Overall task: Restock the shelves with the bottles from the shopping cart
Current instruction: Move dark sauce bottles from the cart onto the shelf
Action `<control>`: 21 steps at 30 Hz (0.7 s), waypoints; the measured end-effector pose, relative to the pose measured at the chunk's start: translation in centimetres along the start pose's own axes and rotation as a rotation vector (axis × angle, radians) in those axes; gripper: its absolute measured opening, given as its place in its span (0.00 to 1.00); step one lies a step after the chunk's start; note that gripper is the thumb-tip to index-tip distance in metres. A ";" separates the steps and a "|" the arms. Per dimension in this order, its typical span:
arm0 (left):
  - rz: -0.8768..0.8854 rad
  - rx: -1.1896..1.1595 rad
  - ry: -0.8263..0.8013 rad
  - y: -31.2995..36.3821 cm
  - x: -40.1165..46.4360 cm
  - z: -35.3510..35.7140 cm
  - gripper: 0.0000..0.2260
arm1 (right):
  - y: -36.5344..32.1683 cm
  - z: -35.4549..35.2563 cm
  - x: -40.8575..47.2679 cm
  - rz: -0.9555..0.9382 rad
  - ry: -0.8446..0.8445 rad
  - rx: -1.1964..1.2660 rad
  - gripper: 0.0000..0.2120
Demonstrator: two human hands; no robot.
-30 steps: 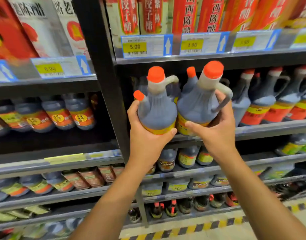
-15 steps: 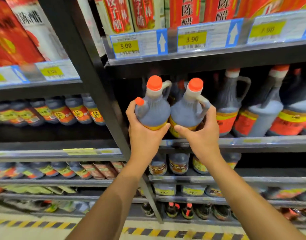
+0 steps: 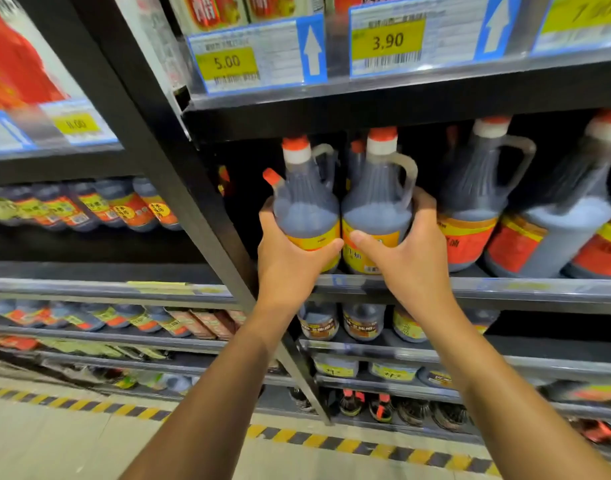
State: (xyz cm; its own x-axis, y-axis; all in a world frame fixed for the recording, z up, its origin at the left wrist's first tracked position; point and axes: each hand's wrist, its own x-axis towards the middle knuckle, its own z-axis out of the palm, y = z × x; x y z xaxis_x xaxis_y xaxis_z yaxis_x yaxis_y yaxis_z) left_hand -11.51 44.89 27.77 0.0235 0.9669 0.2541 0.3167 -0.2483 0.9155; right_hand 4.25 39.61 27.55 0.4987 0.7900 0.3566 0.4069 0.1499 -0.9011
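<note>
Two dark bottles are held side by side at the front edge of the shelf (image 3: 505,287). The left bottle (image 3: 306,206) is gripped by the left hand (image 3: 290,261), the right bottle (image 3: 376,209) by the right hand (image 3: 409,258).

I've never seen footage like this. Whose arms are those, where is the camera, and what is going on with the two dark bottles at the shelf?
No machine here: a person wears a wide-angle camera on the head, looking forward and down, so the two bare arms are their own. The left hand grips one dark bottle with an orange cap, and the right hand grips a second bottle beside it. Both sit at the front edge of a metal shelf; whether their bases rest on it is hidden by the hands. Similar handled jugs stand to the right. Price tags reading 5.00 and 3.90 hang on the shelf above. Smaller bottles fill the lower shelves.
</note>
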 end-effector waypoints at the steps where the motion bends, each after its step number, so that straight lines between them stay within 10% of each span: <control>1: -0.010 0.002 0.000 -0.1 0.3 0.0 0.39 | -0.1 0.1 -0.1 0.004 -0.008 -0.003 0.46; 6: -0.027 0.001 -0.021 0.0 0.6 -0.3 0.43 | -0.3 0.7 -0.2 0.008 -0.010 -0.047 0.56; 21: -0.054 -0.028 -0.016 -0.1 -0.4 -0.3 0.34 | 0.2 -1.3 0.8 -0.012 -0.182 -0.055 0.46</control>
State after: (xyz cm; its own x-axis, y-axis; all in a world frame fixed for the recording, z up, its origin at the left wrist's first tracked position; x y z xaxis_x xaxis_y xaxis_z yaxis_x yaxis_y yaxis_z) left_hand -11.87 44.50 27.66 0.0221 0.9797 0.1992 0.2909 -0.1969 0.9363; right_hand 5.78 39.51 27.97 0.3489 0.8837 0.3118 0.4555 0.1309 -0.8806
